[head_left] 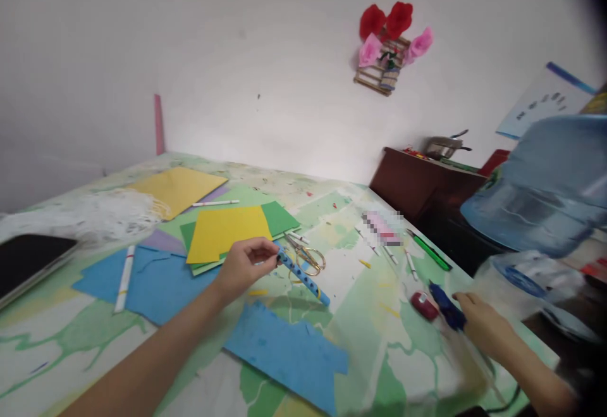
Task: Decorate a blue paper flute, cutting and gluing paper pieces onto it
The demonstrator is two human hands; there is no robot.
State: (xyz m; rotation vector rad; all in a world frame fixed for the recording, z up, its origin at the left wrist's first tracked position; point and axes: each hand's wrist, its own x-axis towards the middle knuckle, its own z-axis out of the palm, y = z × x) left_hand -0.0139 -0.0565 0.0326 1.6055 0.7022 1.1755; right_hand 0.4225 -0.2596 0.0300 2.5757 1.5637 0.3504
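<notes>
Centre frame, our left hand (247, 267) pinches a spotted blue tube (304, 276); lower right, our right hand (481, 323) meets a dark-blue tool (446, 308), whether gripping, we cannot tell. We judge this tool-handling, next calling for a steady tube.

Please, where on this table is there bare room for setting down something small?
Right of the front blue paper, nearer than the red object; also between the dark-screened device and the left forearm. It is crowded around the scissors: yellow paper, pens and the left hand are close.
</notes>
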